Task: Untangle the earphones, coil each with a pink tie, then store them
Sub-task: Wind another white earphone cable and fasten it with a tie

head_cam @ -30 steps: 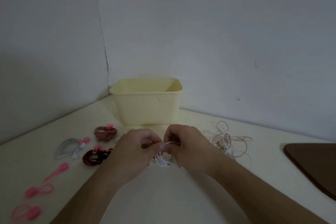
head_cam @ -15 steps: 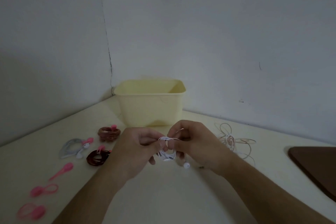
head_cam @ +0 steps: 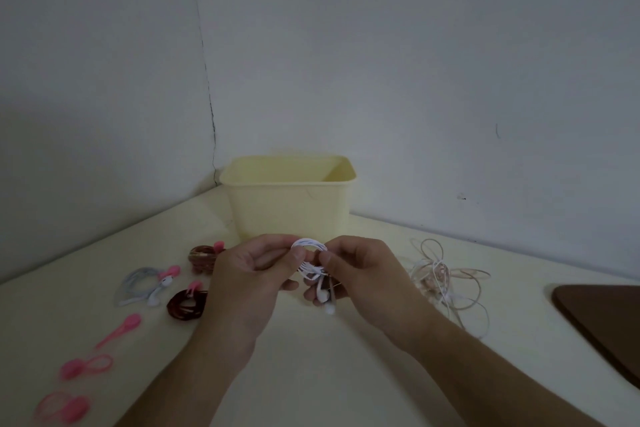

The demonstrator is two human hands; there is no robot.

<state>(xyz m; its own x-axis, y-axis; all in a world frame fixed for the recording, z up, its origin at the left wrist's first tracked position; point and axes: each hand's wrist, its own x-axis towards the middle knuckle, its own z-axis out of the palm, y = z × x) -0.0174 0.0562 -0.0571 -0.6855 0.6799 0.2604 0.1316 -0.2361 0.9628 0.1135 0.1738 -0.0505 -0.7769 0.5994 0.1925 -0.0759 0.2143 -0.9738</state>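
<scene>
White coil [head_cam: 309, 258] held at frame centre, below the yellow bin [head_cam: 289, 199].
Left hand [head_cam: 251, 274] pinches the coil's left side between thumb and fingers; right hand [head_cam: 360, 269] pinches its right side. Earbuds [head_cam: 326, 302] dangle beneath. Tangle [head_cam: 446, 279] lies right of centre; three tied coils [head_cam: 185, 303] and pink ties [head_cam: 86, 364] lie at lower left.

Ahead: yellow bin [head_cam: 289, 204] blocks your reach to the corner.
Left: coiled sets [head_cam: 187, 303] and pink ties [head_cam: 119, 326] crowd you.
Right: tangled cords [head_cam: 446, 279], maybe overlapping.
Near: bare table [head_cam: 311, 374], you pass.
</scene>
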